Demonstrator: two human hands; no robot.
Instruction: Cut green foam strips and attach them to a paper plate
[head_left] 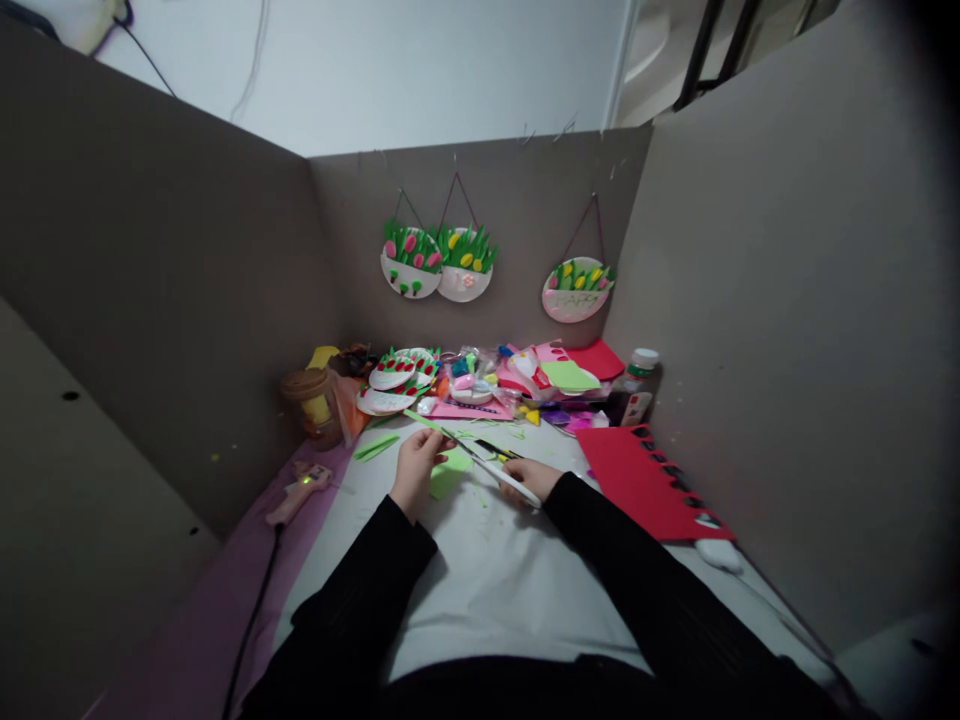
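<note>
Green paper strip (421, 420) pinched in left hand (416, 464), right hand (535, 476) gripping scissors (491, 469); best keep strip taut while snipping

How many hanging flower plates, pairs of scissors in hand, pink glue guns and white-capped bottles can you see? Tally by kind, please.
Hanging flower plates: 3
Scissors in the right hand: 1
Pink glue gun: 1
White-capped bottle: 1
Total: 6
</note>
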